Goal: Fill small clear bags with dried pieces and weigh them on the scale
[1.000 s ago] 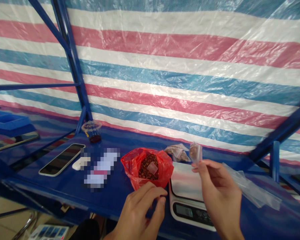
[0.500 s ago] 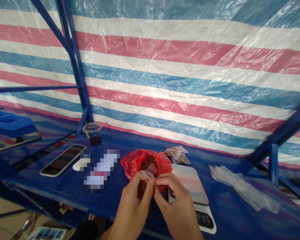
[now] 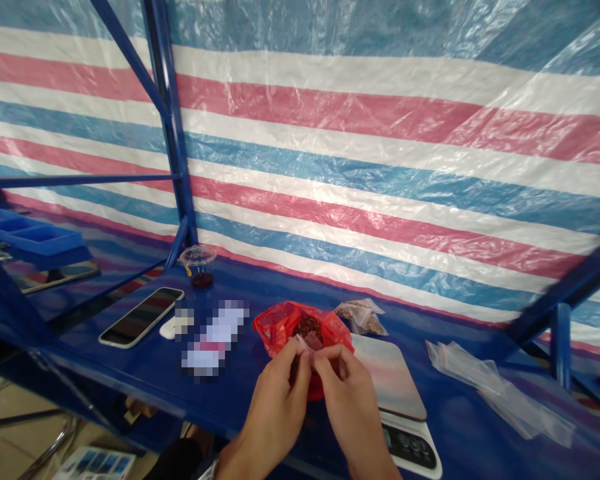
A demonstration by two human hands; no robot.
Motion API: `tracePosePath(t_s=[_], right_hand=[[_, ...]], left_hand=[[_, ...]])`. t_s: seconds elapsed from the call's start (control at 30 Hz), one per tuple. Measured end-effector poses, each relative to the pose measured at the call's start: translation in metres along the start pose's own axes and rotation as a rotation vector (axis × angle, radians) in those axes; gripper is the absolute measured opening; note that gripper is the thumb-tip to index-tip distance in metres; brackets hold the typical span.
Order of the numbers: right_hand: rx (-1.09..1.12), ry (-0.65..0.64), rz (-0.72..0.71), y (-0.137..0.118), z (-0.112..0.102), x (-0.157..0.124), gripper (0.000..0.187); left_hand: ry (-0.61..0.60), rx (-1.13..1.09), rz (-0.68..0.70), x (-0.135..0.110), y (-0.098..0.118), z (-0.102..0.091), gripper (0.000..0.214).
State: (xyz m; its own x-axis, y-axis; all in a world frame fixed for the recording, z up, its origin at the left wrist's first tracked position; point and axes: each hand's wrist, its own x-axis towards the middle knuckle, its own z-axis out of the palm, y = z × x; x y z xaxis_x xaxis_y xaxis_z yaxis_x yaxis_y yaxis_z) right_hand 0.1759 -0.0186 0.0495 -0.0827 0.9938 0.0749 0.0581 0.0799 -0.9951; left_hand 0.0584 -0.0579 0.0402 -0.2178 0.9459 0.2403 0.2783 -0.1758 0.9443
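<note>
Between my fingertips is a small clear zip bag (image 3: 312, 342), its edge pinched from both sides. My left hand (image 3: 279, 393) closes on the bag's left part with thumb and forefinger. From the other side my right hand (image 3: 345, 393) grips it too, the fingertips of both hands nearly touching. Just behind them lies an open red plastic bag (image 3: 276, 325) with small reddish-brown dried pieces (image 3: 307, 325) inside. The bag's lower part is partly hidden by my hands. To the right of my right hand sits a kitchen scale (image 3: 393, 377) with nothing on its plate.
Filled small zip bags (image 3: 363, 315) lie behind the scale, flat clear bags (image 3: 500, 390) to its right. Leftward are a phone (image 3: 143, 317), a white object (image 3: 173, 327), a blurred-out packet (image 3: 215, 339) and a lidded cup (image 3: 200, 267). Blue frame bars (image 3: 175, 133) flank the table.
The view has shifted, so things on the table appear slightly further right. My hands still pinch the small zip bag, with my right fingers turned a little differently.
</note>
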Motion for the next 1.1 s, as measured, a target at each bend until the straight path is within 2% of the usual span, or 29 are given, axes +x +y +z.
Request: tracePosePath(t_s=[0.1,0.17,0.3,0.4,0.47,0.53,0.7,0.83,0.97,1.1], right_hand=[[-0.119,0.139,-0.063,-0.002,-0.003,0.004,0.031],[-0.209,0.149,-0.121,-0.005,-0.005,0.004,0.035],[-0.33,0.016,-0.298,-0.006,-0.001,-0.002,0.038],[-0.455,-0.076,-0.454,-0.003,0.002,-0.007,0.037],[-0.536,-0.086,-0.515,0.002,0.002,-0.006,0.043],[-0.582,-0.056,-0.515,0.007,0.001,-0.002,0.045],[-0.564,0.082,-0.383,0.01,-0.01,0.01,0.045],[-0.556,0.018,-0.34,0.01,-0.016,0.013,0.045],[-0.602,-0.059,-0.397,0.017,-0.017,0.015,0.04],[-0.606,0.002,-0.42,0.023,-0.016,0.018,0.046]], left_hand=[[0.021,0.069,-0.058,-0.003,-0.002,0.003,0.028],[0.054,0.091,-0.041,-0.003,-0.003,0.003,0.027],[0.273,0.067,0.093,0.003,-0.004,-0.006,0.027],[0.353,-0.072,0.101,0.01,-0.004,-0.012,0.03],[0.33,-0.226,0.042,0.014,-0.002,-0.013,0.032],[0.288,-0.367,-0.054,0.017,0.0,-0.012,0.036],[0.257,-0.568,-0.238,0.011,0.003,0.001,0.044],[0.127,-0.681,-0.356,0.0,0.003,0.009,0.049],[0.059,-0.701,-0.386,-0.006,0.0,0.011,0.046],[0.042,-0.627,-0.332,-0.008,-0.003,0.01,0.044]])
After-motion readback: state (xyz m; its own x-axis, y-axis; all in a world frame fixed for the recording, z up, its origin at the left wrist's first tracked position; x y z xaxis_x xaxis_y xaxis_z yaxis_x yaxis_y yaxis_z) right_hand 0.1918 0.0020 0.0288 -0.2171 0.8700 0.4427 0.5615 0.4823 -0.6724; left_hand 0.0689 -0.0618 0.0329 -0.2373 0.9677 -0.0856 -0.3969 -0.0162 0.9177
